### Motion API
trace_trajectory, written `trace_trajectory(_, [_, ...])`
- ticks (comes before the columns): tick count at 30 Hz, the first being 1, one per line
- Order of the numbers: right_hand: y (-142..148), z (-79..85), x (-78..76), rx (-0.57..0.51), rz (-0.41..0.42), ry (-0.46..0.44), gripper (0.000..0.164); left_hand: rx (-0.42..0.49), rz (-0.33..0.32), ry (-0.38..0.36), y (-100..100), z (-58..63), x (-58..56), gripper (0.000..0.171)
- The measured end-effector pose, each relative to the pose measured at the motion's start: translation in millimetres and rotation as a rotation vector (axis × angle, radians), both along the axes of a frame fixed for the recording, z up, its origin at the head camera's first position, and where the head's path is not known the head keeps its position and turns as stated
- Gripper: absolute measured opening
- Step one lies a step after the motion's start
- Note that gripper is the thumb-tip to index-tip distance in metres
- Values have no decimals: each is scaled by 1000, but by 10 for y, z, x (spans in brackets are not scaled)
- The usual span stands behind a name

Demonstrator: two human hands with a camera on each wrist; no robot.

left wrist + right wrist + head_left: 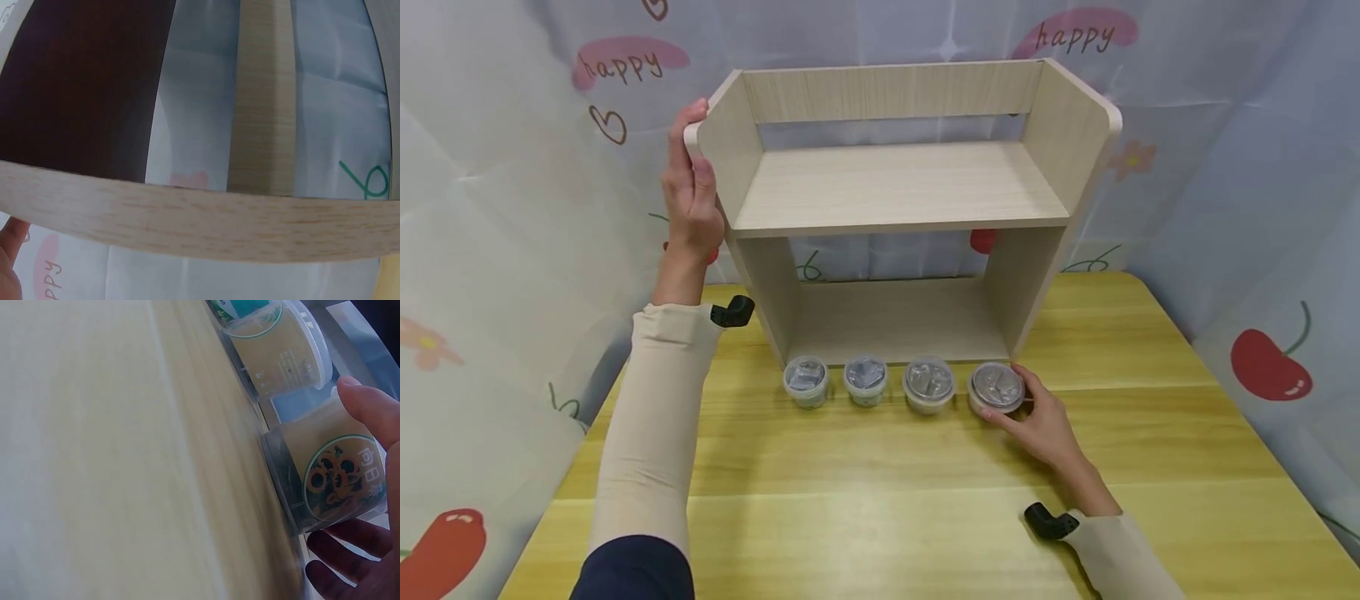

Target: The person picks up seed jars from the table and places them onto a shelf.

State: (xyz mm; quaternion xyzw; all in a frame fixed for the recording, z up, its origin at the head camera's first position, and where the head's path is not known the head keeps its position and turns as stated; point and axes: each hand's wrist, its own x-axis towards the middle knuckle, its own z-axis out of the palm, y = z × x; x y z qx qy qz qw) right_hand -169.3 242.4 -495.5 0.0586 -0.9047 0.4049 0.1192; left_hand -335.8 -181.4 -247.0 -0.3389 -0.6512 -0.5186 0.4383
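A two-tier pale wooden desk shelf (902,187) stands at the back of the table. My left hand (692,200) holds the upper front edge of its left side panel, fingers along the outside and thumb at the front. In the left wrist view only a fingertip shows beside the board edge (187,222). Before the shelf, several clear lidded plastic tubs stand in a row. My right hand (1037,421) grips the rightmost tub (997,387) between thumb and fingers. The right wrist view shows a sunflower label on this tub (334,472), with its base at the tabletop.
Left of the gripped tub stand another large tub (929,384) and two smaller tubs, a middle one (865,381) and a left one (806,381). The yellow wood-grain table (850,500) extends toward me. A printed curtain (1247,208) surrounds its back and sides.
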Motion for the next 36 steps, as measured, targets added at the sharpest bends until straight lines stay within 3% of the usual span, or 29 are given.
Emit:
trace_trajectory(10, [4, 4, -9, -23, -9, 38, 89, -14, 15, 30, 72, 78, 120, 45])
trace_trajectory(14, [7, 14, -7, -28, -20, 35, 89, -6, 25, 9, 94, 88, 135, 44])
trace_trajectory(27, [50, 31, -9, -31, -62, 80, 86, 3, 40, -21, -15, -19, -90, 46])
trace_trajectory(36, [69, 69, 23, -45, -71, 84, 86, -4, 48, -36, -21, -26, -114, 46])
